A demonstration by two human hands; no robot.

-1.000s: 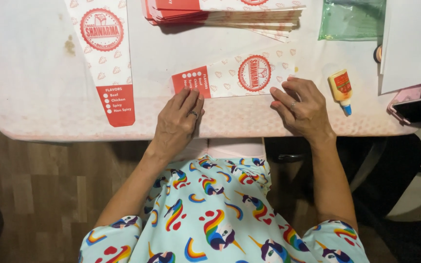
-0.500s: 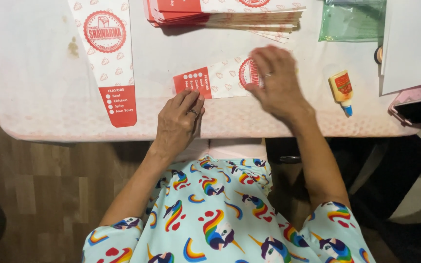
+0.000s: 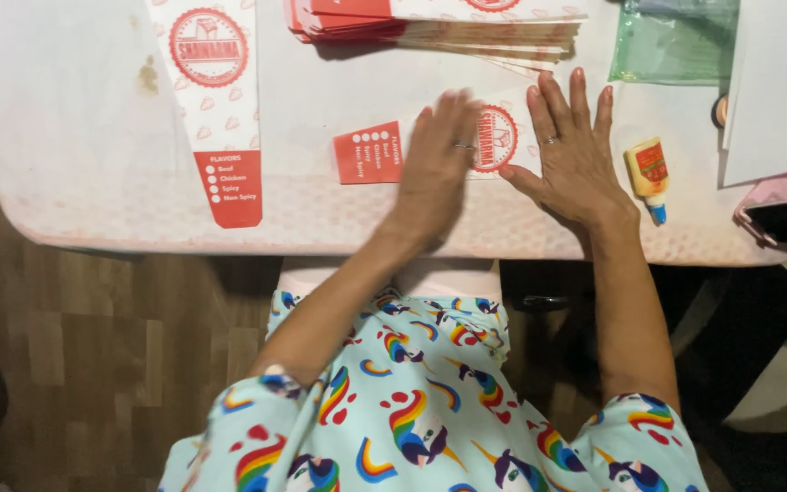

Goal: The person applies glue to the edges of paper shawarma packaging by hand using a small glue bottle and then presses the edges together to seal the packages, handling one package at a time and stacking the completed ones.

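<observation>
From the head camera, looking straight down, both hands lie flat on one folded paper wrapper (image 3: 371,152) at the middle of the white table (image 3: 75,118). The left hand (image 3: 437,169) is open, fingers together and blurred, covering the wrapper's centre. The right hand (image 3: 574,150) is open too, fingers spread, pressing down on the wrapper's right end; a ring shows on each hand. Between them they hide most of the wrapper, leaving its red left end with white print and part of a round red emblem.

A second wrapper (image 3: 216,100) lies unfolded well to the left, a long white tapering piece with a round red emblem near the top and a red block at its narrow lower end. A stack of wrappers (image 3: 430,27) sits at the top edge, red and white layers fanned out, too many to count. Just right of the right hand lies one small glue bottle (image 3: 648,173), yellow with a red label and a blue tip. Beyond it are a translucent green plastic sheet (image 3: 676,46), a white sheet of paper (image 3: 776,91) and a pink item (image 3: 771,196) at the table's right edge. A brownish stain (image 3: 148,75) marks the tabletop at the left. Below, the person's lap shows light blue fabric (image 3: 412,410) printed with rainbows and unicorns, over a wood floor (image 3: 66,364).
</observation>
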